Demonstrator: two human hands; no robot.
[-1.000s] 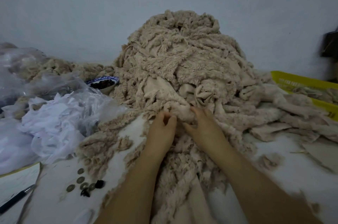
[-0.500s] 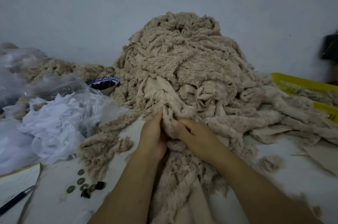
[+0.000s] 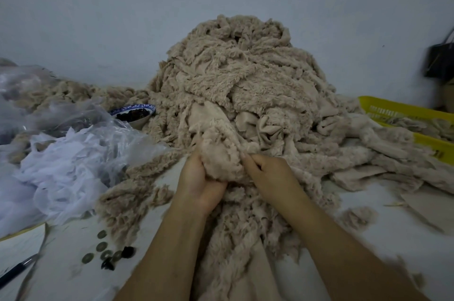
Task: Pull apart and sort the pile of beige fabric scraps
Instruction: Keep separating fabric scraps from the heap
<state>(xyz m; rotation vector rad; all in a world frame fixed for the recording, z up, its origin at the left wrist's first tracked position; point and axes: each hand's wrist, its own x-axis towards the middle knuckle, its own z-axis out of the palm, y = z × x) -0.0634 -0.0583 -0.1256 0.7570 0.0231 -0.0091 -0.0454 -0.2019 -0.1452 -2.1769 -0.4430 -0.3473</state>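
Pile of beige fleece scraps [image 3: 235,84], heaped against the wall at mid-table (fuzzy nap on one face, smooth backing on the other), with tangled strips trailing toward me across the white table [image 3: 73,273] and rightward to a yellow basket [image 3: 403,111]. My left hand [image 3: 199,182] cups a fluffy scrap [image 3: 221,155] at the pile's near foot, its fingers curled into it. My right hand [image 3: 270,175], its fingers also curled, pinches the same scrap's right edge.

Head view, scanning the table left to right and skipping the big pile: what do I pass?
A pen → blue-rimmed bowl → left hand → right hand, both gripping one beige scrap → yellow basket.
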